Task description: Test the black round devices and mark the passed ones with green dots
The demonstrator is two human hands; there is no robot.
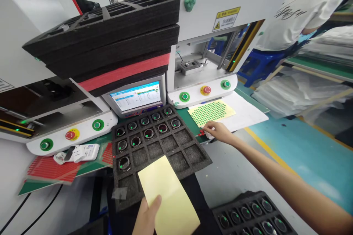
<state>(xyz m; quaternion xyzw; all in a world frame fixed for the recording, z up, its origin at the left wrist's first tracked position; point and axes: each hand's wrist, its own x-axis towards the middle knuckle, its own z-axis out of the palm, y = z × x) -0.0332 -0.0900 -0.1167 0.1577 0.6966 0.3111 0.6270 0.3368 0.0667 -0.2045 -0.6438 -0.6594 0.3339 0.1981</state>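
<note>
My left hand [147, 216] holds a blank yellow backing sheet [168, 194] by its near edge, over the lower corner of a black foam tray [190, 150]. That tray carries several round metal parts with green dots in its far pockets; the near pockets are empty. My right hand [217, 131] reaches out to the bench edge, fingertips pinched on a small red sticker [202, 132] beside a yellow sheet of green dot stickers [211, 112] lying on white paper.
A stack of black foam trays [110, 36] sits above a touchscreen [136, 97]. Machine panels show green and red buttons [205, 89]. A handheld scanner [79, 152] lies at left. Another foam tray with parts [253, 214] is lower right. A person in a white shirt [300, 7] stands far right.
</note>
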